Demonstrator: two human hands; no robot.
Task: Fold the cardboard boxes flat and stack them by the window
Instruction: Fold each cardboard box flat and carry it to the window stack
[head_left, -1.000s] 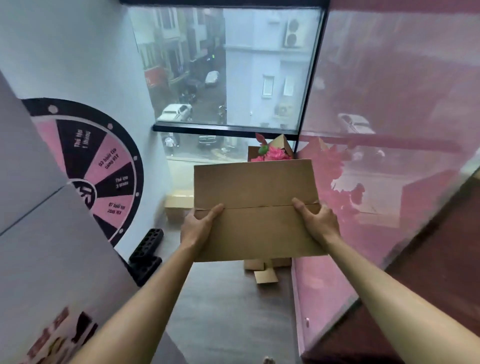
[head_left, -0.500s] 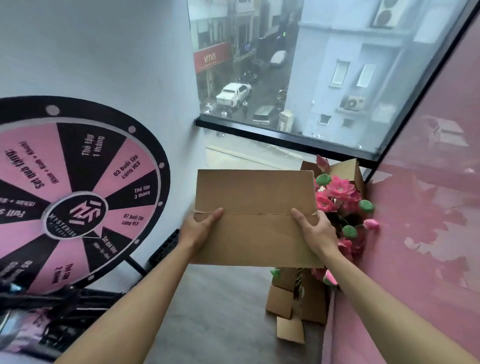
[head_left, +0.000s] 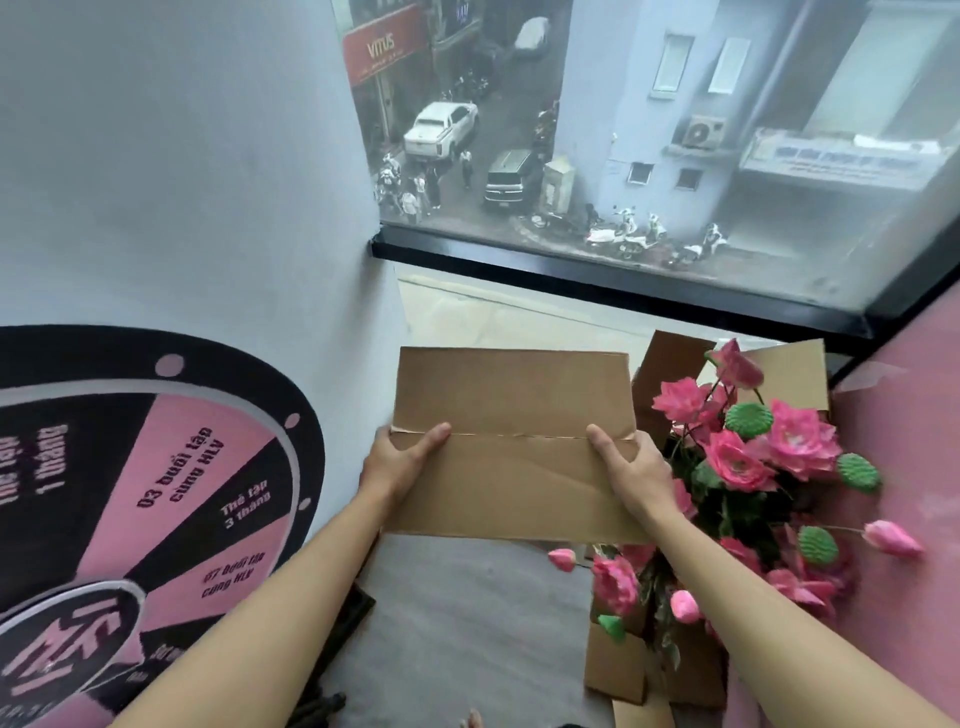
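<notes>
Flattened box (head_left: 511, 447) in both hands — window (head_left: 649, 156) nearer, flowers (head_left: 753, 457) closer

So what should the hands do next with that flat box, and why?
Probably lower it to the floor under the window. Both hands, left and right, already grip the flattened box in the air, right by the glass.
</notes>
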